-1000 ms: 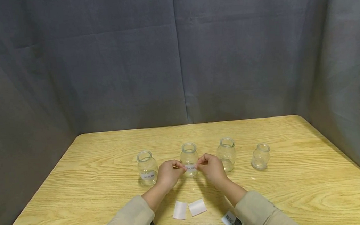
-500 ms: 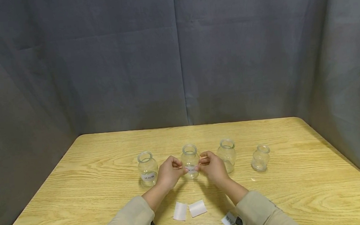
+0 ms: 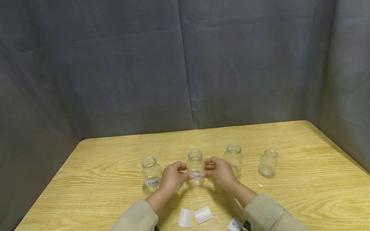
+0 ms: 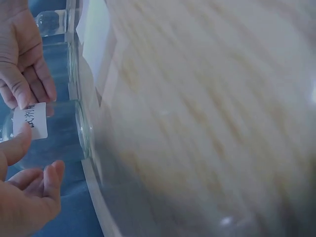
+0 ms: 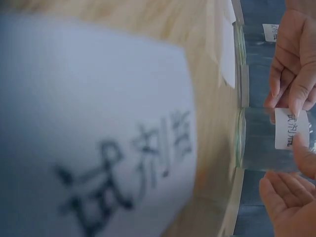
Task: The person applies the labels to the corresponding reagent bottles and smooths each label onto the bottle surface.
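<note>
A clear, round-bellied glass jar (image 3: pixel 195 160) stands upright between my two hands. A white label (image 5: pixel 291 129) with handwritten black characters lies against its lower front. My left hand (image 3: pixel 173 178) holds the jar's left side, its thumb pressing the left part of the label. From the other side my right hand (image 3: pixel 219 172) does the same, thumb on the label's right part. Fingers of both hands lie along the jar's sides; their far tips are partly hidden in the head view. To the left stands a similar jar (image 3: pixel 151 169) with its own label (image 3: pixel 152 182).
Right of my hands are an unlabelled jar (image 3: pixel 233 156) and a smaller jar (image 3: pixel 267 162). Two blank white paper pieces (image 3: pixel 185 217) lie nearer on the wooden table (image 3: pixel 90 193). A written label (image 3: pixel 235 227) lies by my right wrist. Grey cloth (image 3: pixel 130 69) hangs behind.
My thumbs have moved slightly outward and onto the label's front, and my other fingers have spread from pinching its ends to the jar's sides. The jar stays about where it was.
</note>
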Action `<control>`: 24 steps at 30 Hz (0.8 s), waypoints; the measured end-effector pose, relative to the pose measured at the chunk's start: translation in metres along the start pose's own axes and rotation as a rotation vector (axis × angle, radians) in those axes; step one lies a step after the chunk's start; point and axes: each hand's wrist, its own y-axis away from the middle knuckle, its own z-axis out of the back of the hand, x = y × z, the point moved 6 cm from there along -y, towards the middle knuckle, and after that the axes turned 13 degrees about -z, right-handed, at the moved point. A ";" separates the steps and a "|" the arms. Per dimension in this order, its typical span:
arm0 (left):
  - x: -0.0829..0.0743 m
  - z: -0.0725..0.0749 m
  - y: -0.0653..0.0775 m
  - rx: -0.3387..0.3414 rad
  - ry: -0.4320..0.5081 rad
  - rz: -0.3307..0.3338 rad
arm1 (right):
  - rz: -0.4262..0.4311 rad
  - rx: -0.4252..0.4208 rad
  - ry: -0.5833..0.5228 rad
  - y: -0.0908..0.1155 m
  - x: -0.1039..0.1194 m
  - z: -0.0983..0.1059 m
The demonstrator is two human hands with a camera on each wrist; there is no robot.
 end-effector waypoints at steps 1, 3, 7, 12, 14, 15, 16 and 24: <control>0.000 0.000 0.000 0.000 -0.001 0.003 | 0.001 0.002 0.006 0.000 0.000 0.000; 0.001 0.001 0.000 0.003 -0.006 0.007 | 0.002 0.003 0.012 -0.001 -0.001 0.001; 0.002 0.001 -0.001 0.010 -0.022 0.021 | 0.004 0.010 0.006 -0.001 0.000 0.001; 0.001 0.002 -0.002 0.014 -0.043 0.022 | -0.003 0.009 -0.008 -0.002 0.001 0.001; 0.000 0.003 -0.003 0.014 -0.048 0.021 | -0.003 0.007 -0.012 -0.002 0.001 0.001; 0.000 0.003 -0.003 0.015 -0.042 0.024 | -0.001 0.008 -0.012 -0.002 0.001 0.001; 0.000 0.003 -0.003 0.018 -0.034 0.028 | 0.002 0.007 -0.010 -0.003 0.001 0.001; 0.006 0.000 -0.004 0.033 0.019 0.065 | 0.010 0.040 -0.011 -0.003 -0.002 0.002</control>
